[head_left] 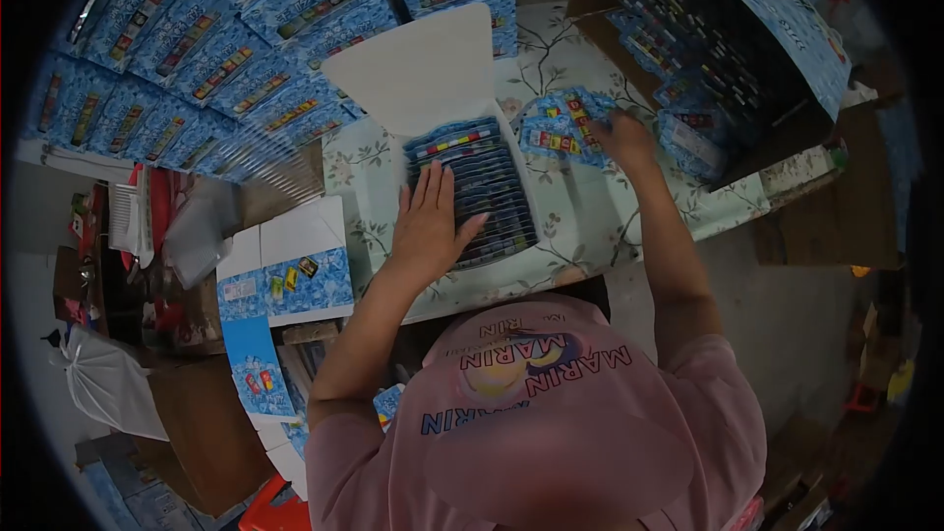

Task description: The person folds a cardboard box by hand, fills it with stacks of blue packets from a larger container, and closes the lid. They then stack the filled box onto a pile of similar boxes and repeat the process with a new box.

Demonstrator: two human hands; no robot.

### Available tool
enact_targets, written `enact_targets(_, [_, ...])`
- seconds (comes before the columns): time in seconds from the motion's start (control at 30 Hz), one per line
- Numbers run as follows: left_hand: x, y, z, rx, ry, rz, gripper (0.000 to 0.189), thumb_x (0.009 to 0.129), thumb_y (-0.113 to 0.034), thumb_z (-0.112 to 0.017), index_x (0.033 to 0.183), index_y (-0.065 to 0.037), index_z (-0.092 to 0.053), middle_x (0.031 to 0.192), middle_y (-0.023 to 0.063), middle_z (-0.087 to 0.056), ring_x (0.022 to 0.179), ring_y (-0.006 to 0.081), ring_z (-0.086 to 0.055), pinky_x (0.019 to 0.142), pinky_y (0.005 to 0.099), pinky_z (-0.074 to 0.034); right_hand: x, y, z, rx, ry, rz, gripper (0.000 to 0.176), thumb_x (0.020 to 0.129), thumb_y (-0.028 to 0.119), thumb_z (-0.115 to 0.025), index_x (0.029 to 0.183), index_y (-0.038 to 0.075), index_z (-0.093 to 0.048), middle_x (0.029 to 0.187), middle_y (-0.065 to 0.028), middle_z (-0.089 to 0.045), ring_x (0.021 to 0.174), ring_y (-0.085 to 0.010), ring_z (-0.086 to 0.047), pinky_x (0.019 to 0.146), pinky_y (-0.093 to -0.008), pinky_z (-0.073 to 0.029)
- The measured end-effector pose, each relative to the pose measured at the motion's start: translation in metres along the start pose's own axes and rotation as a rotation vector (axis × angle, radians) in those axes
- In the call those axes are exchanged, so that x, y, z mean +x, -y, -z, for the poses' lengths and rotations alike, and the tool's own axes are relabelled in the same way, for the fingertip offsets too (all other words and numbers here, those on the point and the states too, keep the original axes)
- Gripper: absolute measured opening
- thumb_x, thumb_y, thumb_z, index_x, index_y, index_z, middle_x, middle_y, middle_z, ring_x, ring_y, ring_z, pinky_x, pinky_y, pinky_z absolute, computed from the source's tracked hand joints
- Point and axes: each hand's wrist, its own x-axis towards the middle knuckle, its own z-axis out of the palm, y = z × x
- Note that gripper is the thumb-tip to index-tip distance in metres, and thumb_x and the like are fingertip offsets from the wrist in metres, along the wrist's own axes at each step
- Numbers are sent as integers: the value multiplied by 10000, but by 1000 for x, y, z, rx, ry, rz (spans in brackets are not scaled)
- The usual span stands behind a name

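A white open-lidded box (536,199) stands on the table, packed with a tight row of flat blue packets (477,202). My left hand (428,226) lies over the left side of that row, fingers stretched out and thumb apart, holding nothing. To the right of the box, several loose blue packets with colourful pictures (556,136) lie overlapping on the tablecloth. My right hand (629,143) is at the right edge of this pile, its fingers bent and closed on a blue packet (593,125); the fingertips are partly hard to make out.
A large carton (742,152) lies on its side at the right with many more packets inside. Blue printed display sheets (206,49) stand at the back left. Flat printed box blanks (285,280) are at the left table edge. A floral tablecloth (590,216) covers the table.
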Motion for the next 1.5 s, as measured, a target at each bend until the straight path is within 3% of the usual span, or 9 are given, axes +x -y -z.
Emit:
enact_targets(0.23, [24,-1,1,-64,-43,29,755,882,-510,-437,1358,48,-259,1423,225,-242,1318,326,-261,1072,436,-215,16,-11,-31,325,-148,18,337,739,307,-692,920,34,-613,855,-151,-645,790,-329,-623,694,-393,-478])
enact_targets(0.3, [29,0,5,-103,-3,41,753,878,-506,-449,1352,51,-269,1416,229,-254,1314,326,-269,1070,438,-217,17,-25,-30,453,-89,57,287,748,214,-707,876,-21,-603,760,-115,-607,676,-172,-568,644,-305,-445])
enact_targets(0.43, [22,5,1,-85,3,-10,751,874,-505,-457,1351,46,-277,1414,221,-260,1311,315,-278,1059,450,-238,-1,-38,-7,671,-102,60,212,761,140,-675,899,-4,-602,782,-97,-635,698,-156,-594,637,-289,-451])
enact_targets(0.5, [30,9,0,-89,-3,-18,748,873,-504,-459,1350,43,-280,1415,218,-262,1309,314,-281,1054,458,-246,-12,-32,19,751,-4,80,136,797,76,-636,882,-18,-587,726,-33,-593,674,-60,-514,606,-229,-419])
enact_targets(0.83, [26,10,-1,-118,-103,-64,703,847,-459,-525,1311,39,-350,1385,231,-309,1266,342,-343,1003,487,-308,-42,16,86,1212,251,1,74,819,39,-627,881,14,-597,789,13,-591,757,-47,-524,690,-200,-415])
enact_targets(1.0, [22,6,-1,-134,-124,-68,688,825,-420,-571,1284,53,-374,1348,248,-356,1240,348,-381,983,486,-335,-42,69,80,1379,168,226,90,814,19,-626,898,9,-593,853,-7,-614,801,-83,-551,717,-226,-434])
enact_targets(1.2, [20,4,-2,-132,-180,-83,649,812,-378,-597,1251,63,-412,1303,255,-410,1200,348,-428,964,474,-363,-17,141,38,717,-23,889,126,775,7,-631,891,9,-581,848,-88,-619,778,-200,-593,674,-298,-460])
enact_targets(1.3, [19,5,1,-144,-180,-84,631,810,-368,-599,1234,67,-429,1278,252,-438,1177,347,-451,959,463,-369,-8,141,20,234,83,963,163,729,10,-649,878,20,-584,826,-125,-601,769,-279,-586,665,-343,-465])
enact_targets(1.5, [16,8,-3,-129,-224,-108,604,807,-355,-604,1211,68,-451,1269,243,-449,1157,338,-467,950,431,-381,-17,132,27,394,61,810,152,734,47,-644,877,48,-595,782,-112,-585,804,-271,-576,707,-356,-443])
